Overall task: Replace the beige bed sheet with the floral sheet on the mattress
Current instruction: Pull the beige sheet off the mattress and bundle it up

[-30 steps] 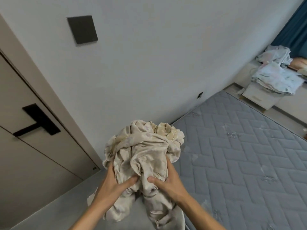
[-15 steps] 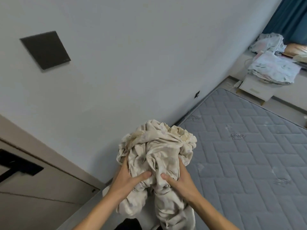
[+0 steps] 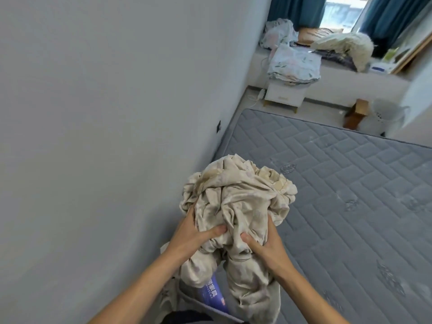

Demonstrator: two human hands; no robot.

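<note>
The beige bed sheet (image 3: 238, 202) is bunched into a crumpled bundle in front of my chest, with loose ends hanging down. My left hand (image 3: 191, 235) grips its left side, thumb pressed into the cloth. My right hand (image 3: 264, 246) grips its right side the same way. Below and to the right lies the bare grey quilted mattress (image 3: 339, 183), against the wall. The floral sheet (image 3: 294, 64) lies folded on a white bedside cabinet (image 3: 284, 94) at the far end of the room.
A grey wall (image 3: 117, 113) runs along the left. A window ledge (image 3: 374, 76) at the back holds pillows and bedding under blue curtains. A white basket (image 3: 383, 115) and a wooden block (image 3: 355, 113) stand beyond the mattress's far edge.
My view has swung right, away from the door and towards the window end of the room. Both hands keep the same grip on the bundled beige sheet.
</note>
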